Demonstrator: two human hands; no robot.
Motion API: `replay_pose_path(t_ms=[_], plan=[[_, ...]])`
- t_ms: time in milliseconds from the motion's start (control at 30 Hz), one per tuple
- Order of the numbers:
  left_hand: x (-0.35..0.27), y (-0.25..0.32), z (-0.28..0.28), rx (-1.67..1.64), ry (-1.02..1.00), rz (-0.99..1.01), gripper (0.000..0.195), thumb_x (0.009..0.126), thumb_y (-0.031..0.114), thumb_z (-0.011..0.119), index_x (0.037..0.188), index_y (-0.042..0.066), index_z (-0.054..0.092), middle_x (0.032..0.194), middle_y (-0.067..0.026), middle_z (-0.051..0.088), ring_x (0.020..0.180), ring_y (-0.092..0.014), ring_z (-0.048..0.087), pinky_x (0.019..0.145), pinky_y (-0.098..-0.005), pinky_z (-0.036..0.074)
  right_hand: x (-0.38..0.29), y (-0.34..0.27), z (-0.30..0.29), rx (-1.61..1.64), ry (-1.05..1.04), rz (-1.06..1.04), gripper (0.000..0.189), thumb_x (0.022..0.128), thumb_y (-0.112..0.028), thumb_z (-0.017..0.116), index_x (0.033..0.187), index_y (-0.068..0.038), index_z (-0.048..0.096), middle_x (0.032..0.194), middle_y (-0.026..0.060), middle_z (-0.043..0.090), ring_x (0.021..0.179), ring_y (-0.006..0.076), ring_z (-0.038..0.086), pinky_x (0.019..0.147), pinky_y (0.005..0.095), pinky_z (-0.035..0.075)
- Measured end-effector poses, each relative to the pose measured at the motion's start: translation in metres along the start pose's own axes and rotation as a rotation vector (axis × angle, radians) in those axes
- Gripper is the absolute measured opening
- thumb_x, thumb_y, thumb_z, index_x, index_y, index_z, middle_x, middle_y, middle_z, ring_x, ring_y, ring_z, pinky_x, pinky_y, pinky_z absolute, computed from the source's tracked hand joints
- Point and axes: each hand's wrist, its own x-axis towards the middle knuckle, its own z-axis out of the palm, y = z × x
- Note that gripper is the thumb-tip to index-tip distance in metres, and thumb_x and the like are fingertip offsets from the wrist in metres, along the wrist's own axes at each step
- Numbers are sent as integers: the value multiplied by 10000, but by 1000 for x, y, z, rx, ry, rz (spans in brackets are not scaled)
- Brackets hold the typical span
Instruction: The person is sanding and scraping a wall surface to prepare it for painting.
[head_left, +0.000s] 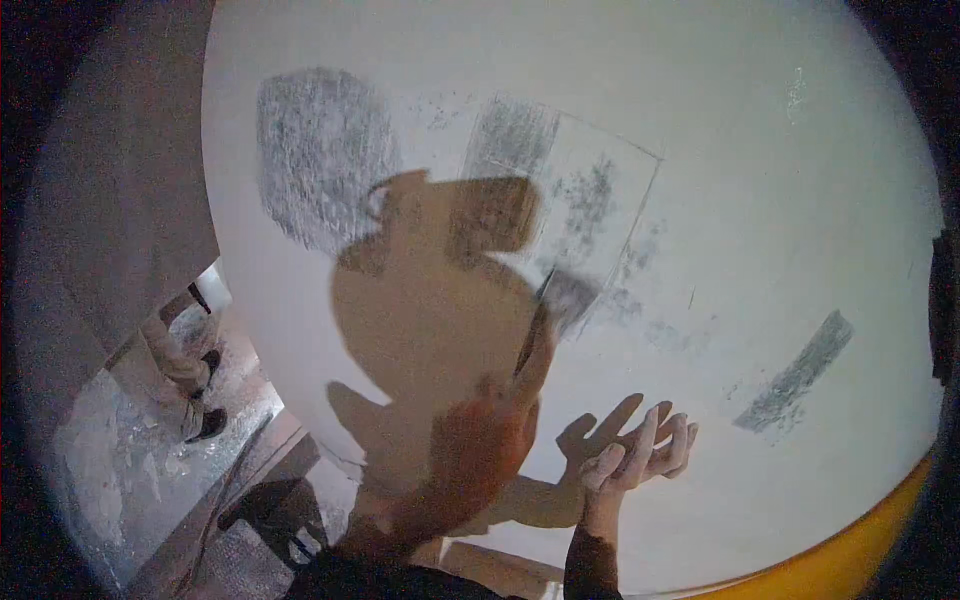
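A large white surface (750, 225), perhaps a wall or panel, fills most of the view. It bears a broad grey rubbed patch (322, 150), smaller grey smears and thin drawn lines. My left hand (487, 435), in shadow and blurred, reaches up from the bottom centre and holds a thin, dark-edged flat tool (536, 326) beside a small grey patch (571, 300). The tool's exact kind cannot be told. To its right, my right hand (645, 454) has its fingers spread and slightly bent, with nothing held; its contact with the surface is unclear. Brown shadows fall across the white surface.
At the left, another person's legs and dark shoes (210, 424) stand on a pale, streaked floor (112, 450). A dark object (277, 517) lies at the lower left, beside a long, thin edge. A yellow-orange band (862, 544) borders the white surface at the lower right.
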Motion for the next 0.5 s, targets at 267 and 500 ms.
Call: replay_pose_path(t_ms=[267,500], plan=[[34,1,-11,57,34,25,501,852,210,515,1335,199,383,691,-199,569,563,-360,587,489,-467,488,-12,2,2,29,-14,128,470,859,-281,334,1141,48,516,1251,252,372,1224,370,253,1016,542,244],[33,-2,-5,42,-10,5,509,845,202,523,1335,163,391,647,-187,542,537,-354,568,473,-457,480,2,0,3,-8,0,18,480,864,-289,326,1148,53,507,1256,247,343,1238,361,231,1032,540,233]])
